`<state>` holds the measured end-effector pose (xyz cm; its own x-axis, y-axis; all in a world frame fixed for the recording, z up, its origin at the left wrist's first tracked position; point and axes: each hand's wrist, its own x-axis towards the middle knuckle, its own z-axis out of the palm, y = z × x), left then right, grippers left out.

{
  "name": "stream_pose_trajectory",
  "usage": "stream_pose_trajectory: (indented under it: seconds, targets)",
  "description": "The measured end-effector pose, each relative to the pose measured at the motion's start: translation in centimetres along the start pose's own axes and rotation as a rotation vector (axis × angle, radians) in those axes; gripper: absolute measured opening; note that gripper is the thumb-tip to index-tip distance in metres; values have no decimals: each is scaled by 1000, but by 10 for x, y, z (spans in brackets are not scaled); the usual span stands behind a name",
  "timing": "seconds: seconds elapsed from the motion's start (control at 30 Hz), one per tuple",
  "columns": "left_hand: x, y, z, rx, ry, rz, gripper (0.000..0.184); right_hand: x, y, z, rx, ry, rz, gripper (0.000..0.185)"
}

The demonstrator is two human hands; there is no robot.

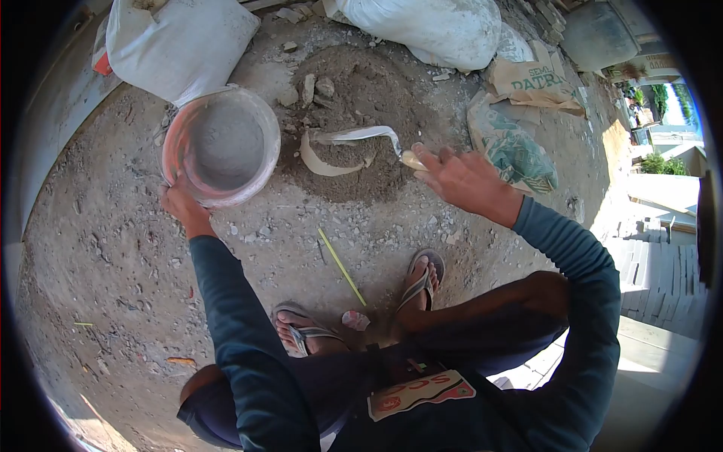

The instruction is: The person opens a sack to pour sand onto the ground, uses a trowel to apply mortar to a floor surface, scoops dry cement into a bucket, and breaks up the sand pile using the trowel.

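My right hand [468,179] is closed round the pale handle of a trowel [354,135], whose metal shank bends down to the left over a heap of dark sand [384,98]. A curved pale strip [325,165] lies on the sand under the blade; what it belongs to is unclear. My left hand [183,202] grips the near left rim of a reddish bucket [260,177] smeared with grey. Inside the bucket is fine grey material [226,143], which looks like cement powder. The bucket stands left of the sand heap.
A white sack [181,45] stands behind the bucket, and another white sack [429,26] lies behind the heap. Torn brown paper [527,79] and a green-white bag [512,139] lie to the right. A yellow strip [341,265] rests before my feet. Rubble is scattered about.
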<state>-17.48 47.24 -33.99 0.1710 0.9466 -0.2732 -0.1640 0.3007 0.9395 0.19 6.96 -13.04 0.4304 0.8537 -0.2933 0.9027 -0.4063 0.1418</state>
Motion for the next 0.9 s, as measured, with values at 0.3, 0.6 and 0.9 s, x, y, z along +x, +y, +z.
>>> stream_pose_trajectory:
  seconds: [0.3,0.6,0.9]
  targets:
    - [-4,-8,-5,-45,-56,10,17,73,-5,124,632,41,128,38]
    - [-18,7,6,-106,-22,46,14,49,20,11,592,-89,118,40]
    - [-4,-1,-2,-23,-17,8,21,-2,17,-36,319,55,118,35]
